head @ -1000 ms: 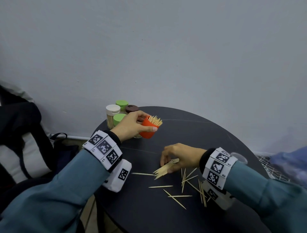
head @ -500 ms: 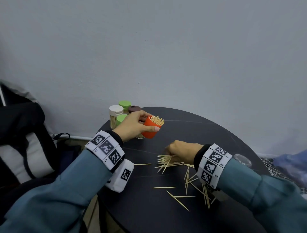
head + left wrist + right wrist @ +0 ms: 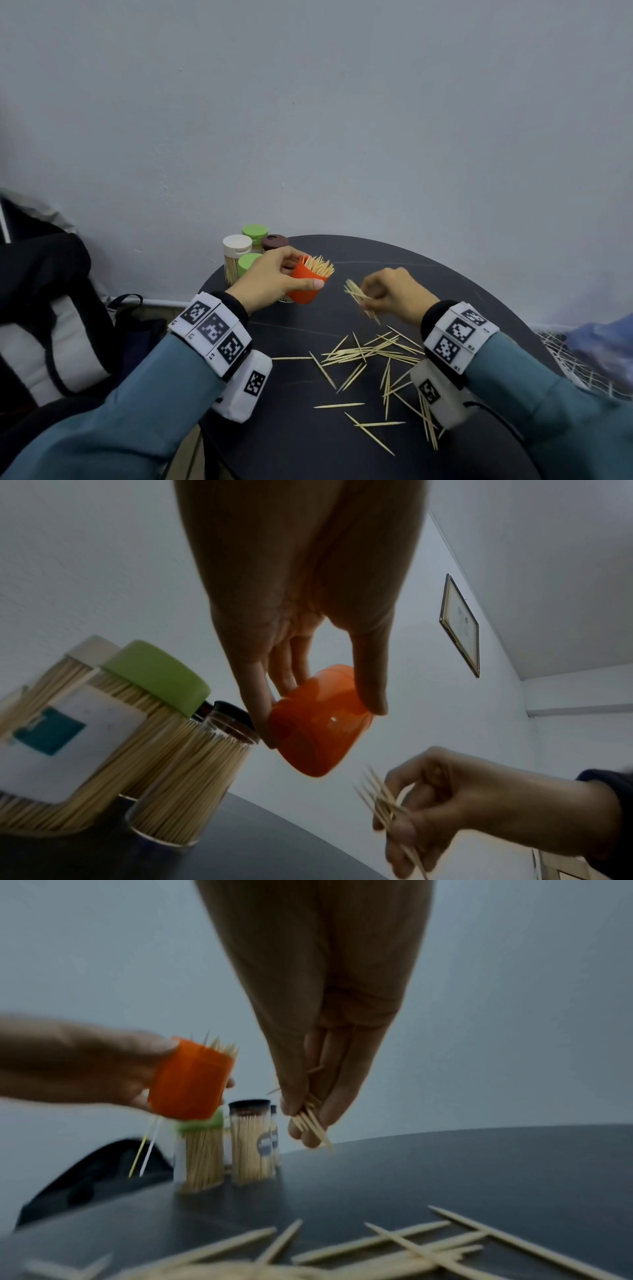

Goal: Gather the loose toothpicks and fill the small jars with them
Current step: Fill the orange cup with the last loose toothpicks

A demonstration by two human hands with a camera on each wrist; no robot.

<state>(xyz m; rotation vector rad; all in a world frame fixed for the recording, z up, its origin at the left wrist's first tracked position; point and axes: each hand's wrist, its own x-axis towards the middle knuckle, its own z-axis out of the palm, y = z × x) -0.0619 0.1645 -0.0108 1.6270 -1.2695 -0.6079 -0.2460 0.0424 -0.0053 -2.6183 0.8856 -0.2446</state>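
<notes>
Left hand [image 3: 274, 279] fingers curl round smooth orange plastic jar [image 3: 306, 286], tilted, bristling with toothpicks, lifted off the round matte black worktop [image 3: 308, 445] | right hand [image 3: 394, 294] pinches a slim wooden bundle [image 3: 359, 298] beside it | loose toothpicks [image 3: 370, 356] scattered near | wrist view alone shows one clear filled jar [image 3: 185, 785] uncapped.
</notes>
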